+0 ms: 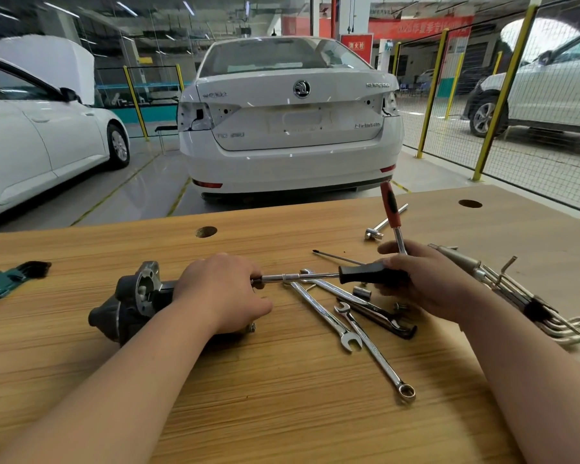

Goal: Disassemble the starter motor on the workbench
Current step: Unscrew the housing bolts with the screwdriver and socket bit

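Observation:
The dark grey starter motor [131, 303] lies on its side at the left of the wooden workbench [282, 396]. My left hand [225, 289] grips its right end and hides that part. A socket driver [315, 276] with a black handle runs level from the motor's right end to my right hand [426, 283], which grips the handle. The same hand also holds the steel shaft of a red-handled tool [389, 209] that sticks up and away from me.
Several combination wrenches [349, 316] lie crossed between my hands, with a small socket [362, 292] and a thin black screwdriver [335, 257]. A T-bar [384, 224] lies farther back. Hex key sets sit at the right [529, 303] and far left [4, 279]. A white car [288, 128] stands beyond the bench.

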Motion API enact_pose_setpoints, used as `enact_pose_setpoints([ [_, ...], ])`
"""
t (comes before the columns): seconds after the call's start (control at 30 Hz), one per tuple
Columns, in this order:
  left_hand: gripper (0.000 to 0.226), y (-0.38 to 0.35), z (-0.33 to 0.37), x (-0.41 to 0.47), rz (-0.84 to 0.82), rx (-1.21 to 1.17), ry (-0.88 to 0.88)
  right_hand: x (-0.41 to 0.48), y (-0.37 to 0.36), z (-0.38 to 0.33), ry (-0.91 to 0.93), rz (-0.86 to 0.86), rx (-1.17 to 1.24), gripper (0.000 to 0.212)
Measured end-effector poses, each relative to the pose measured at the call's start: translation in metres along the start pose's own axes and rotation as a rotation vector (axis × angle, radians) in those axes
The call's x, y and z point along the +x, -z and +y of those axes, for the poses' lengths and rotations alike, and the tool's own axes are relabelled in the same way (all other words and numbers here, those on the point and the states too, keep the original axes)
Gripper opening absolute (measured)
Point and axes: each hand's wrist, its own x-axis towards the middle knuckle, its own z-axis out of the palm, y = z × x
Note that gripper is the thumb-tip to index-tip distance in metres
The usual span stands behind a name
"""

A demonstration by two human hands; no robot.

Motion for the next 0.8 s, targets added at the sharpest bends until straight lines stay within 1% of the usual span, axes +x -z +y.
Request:
enact_pose_setpoints([
  [0.03,0.046,-0.001,0.000,-0.001,0.020,-0.003,0.006,0.000,-0.001,0.001,-0.015,0.037,-0.052,0.015],
  [0.13,0.048,-0.002,0.000,-0.004,0.051,-0.015,0.018,-0.001,-0.003,0.000,-0.058,0.126,-0.192,0.030],
  [0.23,0.053,-0.003,0.000,-0.005,0.074,-0.013,0.011,-0.001,-0.003,-0.002,-0.037,0.170,-0.299,0.038],
  [0.3,0.054,-0.003,0.000,-0.006,0.094,-0.018,0.004,0.001,-0.004,-0.005,-0.025,0.250,-0.354,0.042],
  [0.33,0.055,-0.004,0.000,-0.006,0.099,-0.019,-0.005,0.002,-0.004,-0.006,-0.049,0.275,-0.344,0.045],
  [0.4,0.056,-0.004,0.000,-0.006,0.100,-0.019,-0.032,0.003,-0.004,-0.009,-0.163,0.255,-0.204,0.049],
  [0.47,0.055,-0.004,-0.002,-0.005,0.092,-0.027,-0.048,0.001,-0.003,-0.009,-0.222,0.184,-0.115,0.039],
  [0.53,0.055,-0.004,-0.002,-0.004,0.074,-0.026,-0.052,-0.001,-0.002,-0.007,-0.166,0.140,-0.095,0.024],
  [0.6,0.057,-0.003,-0.002,-0.003,0.043,0.002,-0.057,-0.002,-0.001,-0.004,-0.072,0.106,-0.049,0.016],
  [0.67,0.060,-0.002,-0.002,-0.001,-0.006,0.050,-0.061,-0.003,0.001,-0.001,-0.007,0.058,0.017,0.019],
  [0.8,0.062,0.001,-0.001,0.003,-0.061,0.054,-0.054,-0.004,0.001,0.001,0.075,-0.012,0.196,0.038],
])
